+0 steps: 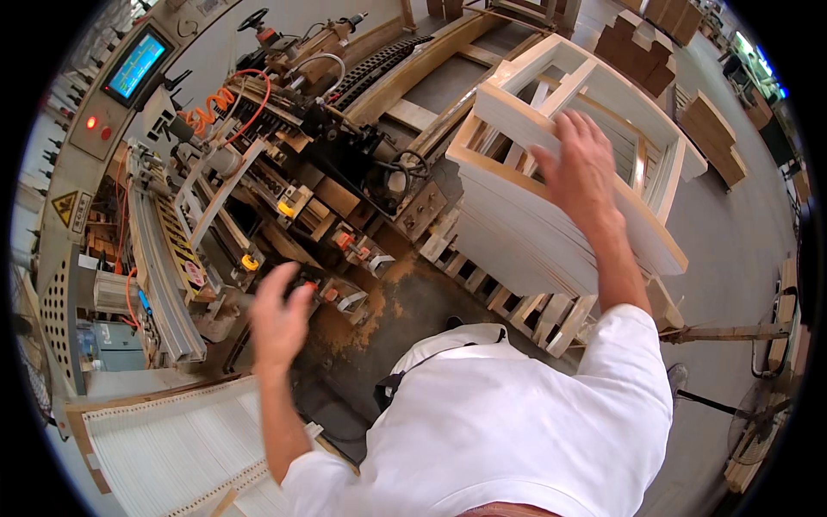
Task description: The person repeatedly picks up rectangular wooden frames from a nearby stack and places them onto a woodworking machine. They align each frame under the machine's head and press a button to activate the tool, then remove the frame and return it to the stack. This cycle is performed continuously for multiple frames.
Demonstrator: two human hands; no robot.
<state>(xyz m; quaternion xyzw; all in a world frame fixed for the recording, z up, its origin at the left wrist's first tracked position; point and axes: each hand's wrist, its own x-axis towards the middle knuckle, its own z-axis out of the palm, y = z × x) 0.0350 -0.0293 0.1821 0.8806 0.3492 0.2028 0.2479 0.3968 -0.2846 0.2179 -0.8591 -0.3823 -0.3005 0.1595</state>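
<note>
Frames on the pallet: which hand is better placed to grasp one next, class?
Probably the right hand: it is on or just over the frames; the left hand is by the machine, away.

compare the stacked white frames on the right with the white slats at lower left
The white frames have open middles, while the white slats lie closely side by side. The frames show tan edges on top; the slats show rows of small brownish dots. The right hand is over the frames, but not the slats. Both are mainly white.
</note>
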